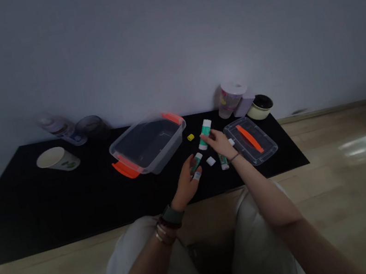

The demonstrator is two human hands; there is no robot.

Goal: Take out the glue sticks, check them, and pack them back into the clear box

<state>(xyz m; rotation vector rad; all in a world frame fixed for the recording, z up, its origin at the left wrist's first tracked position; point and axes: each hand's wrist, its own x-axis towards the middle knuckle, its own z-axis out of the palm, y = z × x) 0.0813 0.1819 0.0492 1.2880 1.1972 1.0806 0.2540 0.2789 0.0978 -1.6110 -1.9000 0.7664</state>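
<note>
My right hand [222,143] is closed round a large green and white glue stick [205,133], held tilted above the black mat [39,203]. My left hand [187,182] grips a smaller green and white glue stick [196,162]. A third small glue stick [223,161] lies on the mat under my right wrist. A small white piece [211,161] and a small yellow piece [190,137] lie on the mat between my hands and the box. A clear plastic box [148,143] with orange handles stands just to the left, nothing visible inside it.
The box's clear lid [251,140] with an orange handle lies to the right. A paper cup [57,159] lies on its side at the left. A bottle [61,127] and a dark jar [91,125] sit at the back left. Cups [232,99] and a bowl [260,106] stand by the wall.
</note>
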